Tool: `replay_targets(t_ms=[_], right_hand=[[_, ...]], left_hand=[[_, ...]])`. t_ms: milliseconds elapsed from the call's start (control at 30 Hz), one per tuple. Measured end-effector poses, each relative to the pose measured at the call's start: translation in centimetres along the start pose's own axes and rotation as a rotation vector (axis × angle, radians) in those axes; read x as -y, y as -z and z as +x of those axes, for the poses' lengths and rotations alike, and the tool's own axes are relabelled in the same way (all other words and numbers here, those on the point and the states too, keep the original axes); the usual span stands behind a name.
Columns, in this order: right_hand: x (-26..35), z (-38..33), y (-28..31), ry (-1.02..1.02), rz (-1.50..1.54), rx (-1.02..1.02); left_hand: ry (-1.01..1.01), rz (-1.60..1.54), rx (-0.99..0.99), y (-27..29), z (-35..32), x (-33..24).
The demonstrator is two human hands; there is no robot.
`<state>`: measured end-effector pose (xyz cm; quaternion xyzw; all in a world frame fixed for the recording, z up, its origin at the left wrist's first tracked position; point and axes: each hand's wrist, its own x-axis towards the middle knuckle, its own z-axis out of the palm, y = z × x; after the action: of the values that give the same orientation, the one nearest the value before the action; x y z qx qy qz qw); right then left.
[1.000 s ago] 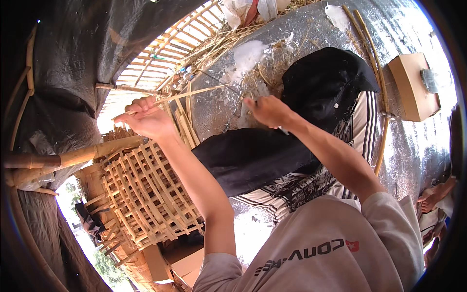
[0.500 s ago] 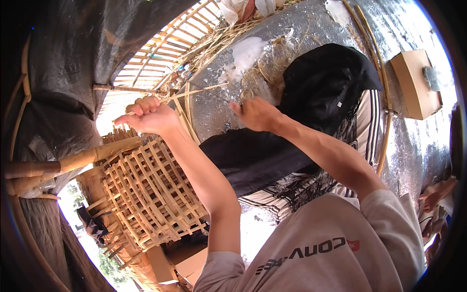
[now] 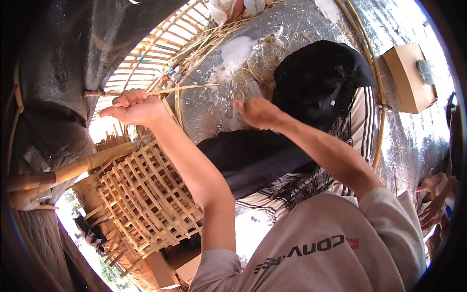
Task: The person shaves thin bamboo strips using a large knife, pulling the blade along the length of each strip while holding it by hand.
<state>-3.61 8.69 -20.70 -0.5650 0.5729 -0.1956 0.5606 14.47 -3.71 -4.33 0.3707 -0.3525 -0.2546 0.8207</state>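
My left hand (image 3: 134, 109) is raised at the upper left, its fingers closed round a thin bamboo strip (image 3: 187, 87). The strip's free end reaches rightward past the fist. To the right of that end, my right hand (image 3: 260, 113) is closed on what looks like a small knife (image 3: 235, 118), its blade blurred and mostly hard to make out. The blade appears apart from the strip. Black cloth (image 3: 262, 155) lies across my lap under the right hand, over patterned, striped trousers (image 3: 365, 121).
A stack of woven bamboo lattices (image 3: 148, 199) stands at the lower left, beside a thick bamboo pole (image 3: 92, 160). Loose bamboo strips (image 3: 194, 51) lie at the back. A cardboard box (image 3: 408, 78) sits at the right on silvery sheeting. Another person's hand (image 3: 430, 211) shows at the right edge.
My left hand has shifted slightly left with the strip. The knife's blade, which pointed left toward the strip, now appears blurred and turned downward by the right hand.
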Motion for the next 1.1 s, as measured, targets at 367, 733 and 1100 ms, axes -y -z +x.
replay_targets(t_ms=[367, 733, 1100], right_hand=[[0.2, 0.0, -1.2, -0.14, 0.069, 0.036], [-2.3, 1.3, -1.3, -0.002, -0.235, -0.091], [-0.5, 0.9, -2.5, -0.146, -0.136, -0.165]], left_hand=[[0.01, 0.141, -0.199, 0.4, 0.6, -0.9], [0.01, 0.184, -0.306, 1.8, 1.3, -1.5], [0.064, 0.28, -0.388, 1.2, 1.5, -1.5]])
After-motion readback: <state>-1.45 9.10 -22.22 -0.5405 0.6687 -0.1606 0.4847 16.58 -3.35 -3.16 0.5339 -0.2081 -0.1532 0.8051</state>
